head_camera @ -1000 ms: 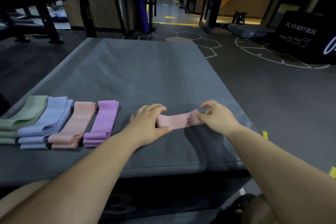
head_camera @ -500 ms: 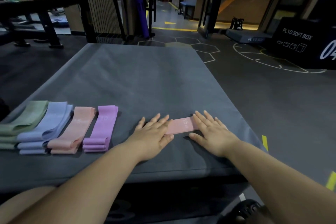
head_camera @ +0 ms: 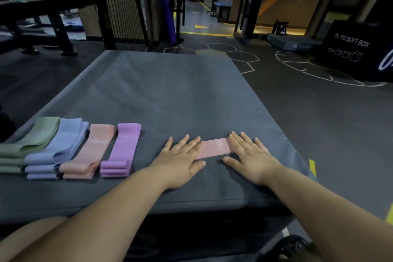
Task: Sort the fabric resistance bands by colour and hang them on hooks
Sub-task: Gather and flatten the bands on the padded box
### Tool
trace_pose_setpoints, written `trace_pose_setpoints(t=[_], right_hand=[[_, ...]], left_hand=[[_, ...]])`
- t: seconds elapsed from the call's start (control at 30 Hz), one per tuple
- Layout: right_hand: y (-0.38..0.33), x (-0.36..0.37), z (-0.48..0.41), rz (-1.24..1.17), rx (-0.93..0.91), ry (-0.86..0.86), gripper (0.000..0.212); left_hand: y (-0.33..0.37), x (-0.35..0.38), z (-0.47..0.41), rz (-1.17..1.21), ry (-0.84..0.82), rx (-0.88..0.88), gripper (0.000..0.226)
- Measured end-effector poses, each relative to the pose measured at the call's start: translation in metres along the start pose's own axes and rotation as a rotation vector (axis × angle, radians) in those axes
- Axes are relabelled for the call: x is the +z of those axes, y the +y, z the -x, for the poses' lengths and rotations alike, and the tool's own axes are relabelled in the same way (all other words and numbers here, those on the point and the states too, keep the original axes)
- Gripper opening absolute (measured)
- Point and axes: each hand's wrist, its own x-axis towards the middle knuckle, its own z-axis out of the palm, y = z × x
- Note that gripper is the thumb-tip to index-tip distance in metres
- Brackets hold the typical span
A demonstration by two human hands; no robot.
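Left hand (head_camera: 180, 159) & right hand (head_camera: 252, 156) went from pinching the pink band (head_camera: 214, 148) a sec ago to lying flat on its ends, fingers straight, gripping nothing. Band lies on the grey matte padded surface (head_camera: 170, 95) near the front-right edge, w/ bare room beyond. It's a flat woven strip marked "15"; green stack (head_camera: 32, 144), blue stack (head_camera: 61, 147), peach stack (head_camera: 91, 151) & purple stack (head_camera: 123, 149) sit folded in a row at left.
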Motion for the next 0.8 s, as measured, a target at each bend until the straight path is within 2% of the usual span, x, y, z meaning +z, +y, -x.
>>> trace_pose_setpoints(t=[0.07, 0.1, 0.33, 0.53, 0.67, 0.8], right_hand=[[-0.002, -0.001, 0.001, -0.009, 0.003, 0.012, 0.082], [-0.002, -0.001, 0.001, -0.013, 0.003, 0.015, 0.077], [-0.002, -0.005, 0.003, -0.105, 0.002, 0.040, 0.076], [-0.003, -0.014, 0.005, -0.260, 0.109, 0.254, 0.058], [-0.004, -0.019, 0.000, -0.278, 0.272, 0.323, 0.043], [-0.007, -0.020, -0.004, -0.325, 0.330, 0.266, 0.039]], left_hand=[[0.000, 0.000, 0.001, 0.006, 0.000, -0.001, 0.063], [0.000, -0.001, 0.001, 0.009, -0.002, -0.001, 0.064], [0.001, -0.004, 0.000, 0.115, 0.014, -0.014, 0.063], [0.003, -0.019, 0.000, 0.263, 0.169, -0.052, 0.059], [0.001, -0.024, 0.000, 0.334, 0.368, -0.230, 0.046], [-0.002, -0.023, 0.002, 0.302, 0.329, -0.329, 0.032]])
